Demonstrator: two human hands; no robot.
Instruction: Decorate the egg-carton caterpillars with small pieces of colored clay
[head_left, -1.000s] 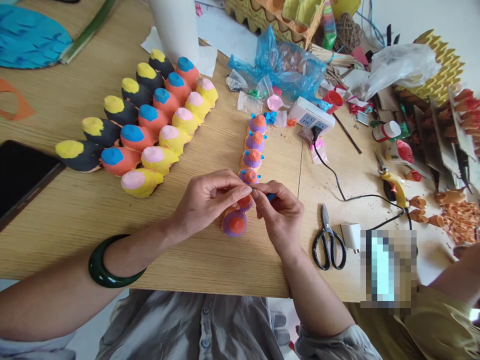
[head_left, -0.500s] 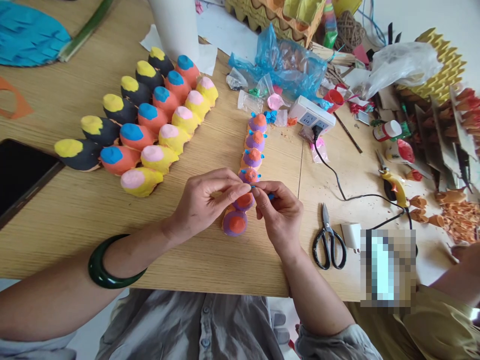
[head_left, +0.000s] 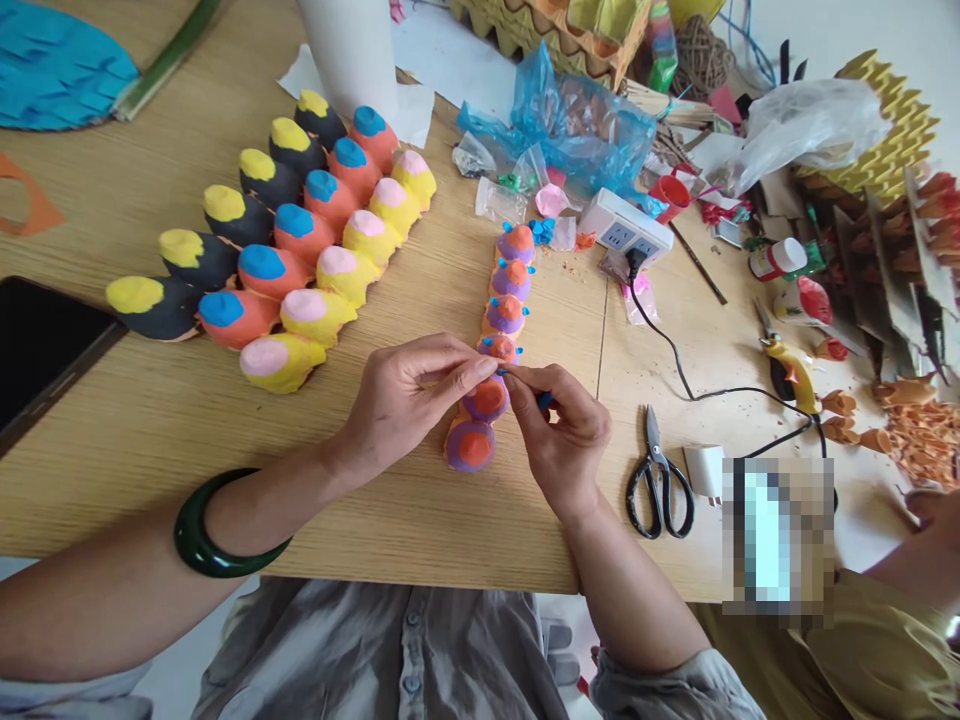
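Above a strip of egg-carton cups, my left hand (head_left: 416, 395) and my right hand (head_left: 566, 430) meet at the fingertips, both closed in a pinch. A tiny bit of blue clay (head_left: 502, 372) shows between them. A larger blue clay lump (head_left: 544, 400) peeks out from under my right fingers. The egg-carton strip (head_left: 471, 446) lies lengthwise below, its cups covered in purple with orange tops. On the far cups, small blue pieces stick out at the sides; the nearest cup shows none. My fingers partly hide the cups in between.
Left stand joined rows of painted cups: black-yellow (head_left: 259, 185), orange-blue (head_left: 262, 262) and yellow-pink (head_left: 367, 235). A phone (head_left: 45, 350) lies at far left. Scissors (head_left: 656, 480), a charger (head_left: 705, 470) and a corded power strip (head_left: 626, 222) are right. Another person's sleeve (head_left: 847, 650) shows lower right.
My hands stay almost in place over the strip. The fingertips have shifted slightly, and the blue lump in my right hand is a little more covered.
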